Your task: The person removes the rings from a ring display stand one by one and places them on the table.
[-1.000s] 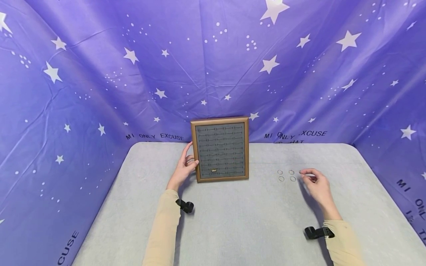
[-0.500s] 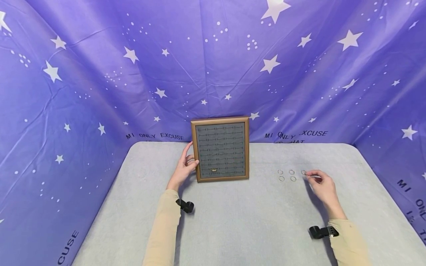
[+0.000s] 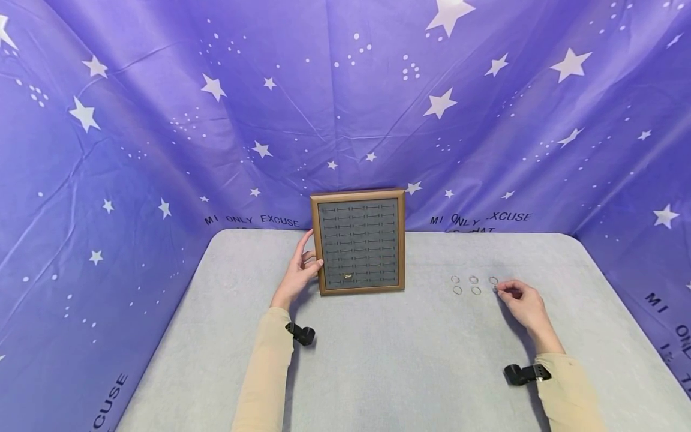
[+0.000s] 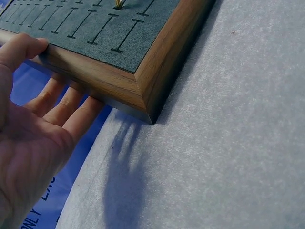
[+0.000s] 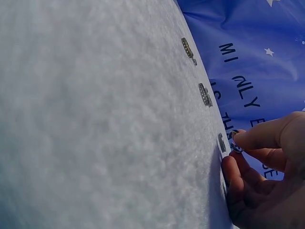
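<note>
My left hand (image 3: 298,277) grips the left side of a wood-framed ring display board (image 3: 360,246), thumb on the front of the frame and fingers behind it. The board stands tilted up, its grey slotted pad facing me. One gold ring (image 3: 348,276) sits in a slot low on the pad. At the right, my right hand (image 3: 522,305) pinches a ring (image 5: 235,141) between thumb and index finger, close over the table. Just beyond the fingertips lies another ring (image 3: 493,280), and more rings (image 3: 475,291) lie to its left in two short rows.
A pale grey cloth-like surface covers the table (image 3: 399,360). Purple star-printed curtains (image 3: 345,108) hang right behind its back edge and along both sides. Each wrist wears a black camera (image 3: 305,336).
My right hand has moved rightward, then slightly toward me, off a ring that now shows uncovered in the far row, and pinches a nearer one. The left hand and board stay put.
</note>
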A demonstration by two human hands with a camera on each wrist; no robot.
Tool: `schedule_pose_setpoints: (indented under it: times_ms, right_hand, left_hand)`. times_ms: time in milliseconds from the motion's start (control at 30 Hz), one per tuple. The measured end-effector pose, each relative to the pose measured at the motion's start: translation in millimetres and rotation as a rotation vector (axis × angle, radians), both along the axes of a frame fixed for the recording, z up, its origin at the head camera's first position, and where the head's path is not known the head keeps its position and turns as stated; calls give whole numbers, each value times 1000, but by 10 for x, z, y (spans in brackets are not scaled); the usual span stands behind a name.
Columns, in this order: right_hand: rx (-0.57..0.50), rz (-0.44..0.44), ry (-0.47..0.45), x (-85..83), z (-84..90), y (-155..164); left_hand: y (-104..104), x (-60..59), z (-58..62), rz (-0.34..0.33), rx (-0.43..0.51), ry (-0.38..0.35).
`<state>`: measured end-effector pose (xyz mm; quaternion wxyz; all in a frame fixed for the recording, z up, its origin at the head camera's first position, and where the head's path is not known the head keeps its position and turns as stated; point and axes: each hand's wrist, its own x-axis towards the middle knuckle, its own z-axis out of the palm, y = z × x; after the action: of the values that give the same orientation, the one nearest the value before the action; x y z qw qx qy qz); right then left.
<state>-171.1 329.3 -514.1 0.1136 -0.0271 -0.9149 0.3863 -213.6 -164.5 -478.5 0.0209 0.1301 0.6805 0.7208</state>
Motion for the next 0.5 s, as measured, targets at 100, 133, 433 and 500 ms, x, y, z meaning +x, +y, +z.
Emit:
schedule_pose_setpoints:
  times_ms: [100, 133, 433, 500]
  right_hand:
    - [8, 7, -6, -9, -12, 12]
    - [14, 8, -10, -13, -15, 16]
    - [64, 25, -56, -37, -40, 36]
    - [66, 26, -67, -42, -41, 35]
  left_hand:
    - [2, 0, 4, 8, -5, -2]
    - [3, 2, 7, 9, -4, -5]
    - [-13, -69, -110, 10, 13, -24]
    - [-23, -98, -170, 18, 11, -24]
